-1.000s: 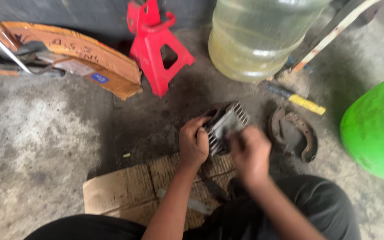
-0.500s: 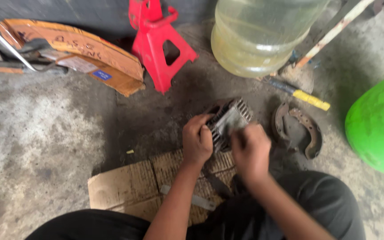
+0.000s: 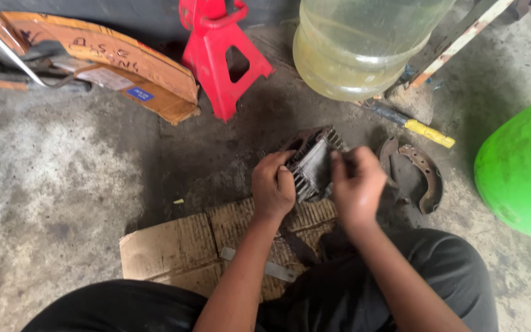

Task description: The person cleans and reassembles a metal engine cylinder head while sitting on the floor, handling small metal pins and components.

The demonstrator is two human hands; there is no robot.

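I see the finned metal part (image 3: 311,163), grey and greasy, tilted with its long axis running up-right, held above cardboard (image 3: 173,246) on the concrete floor (image 3: 62,178). My left hand (image 3: 273,189) grips its lower-left edge; my right hand (image 3: 356,184) pinches its right side. Rusty brake shoes (image 3: 422,175) lie just beside.

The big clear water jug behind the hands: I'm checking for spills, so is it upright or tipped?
Cannot tell. Only the lower body of the jug shows, yellowish liquid pooled inside; its neck is out of frame.
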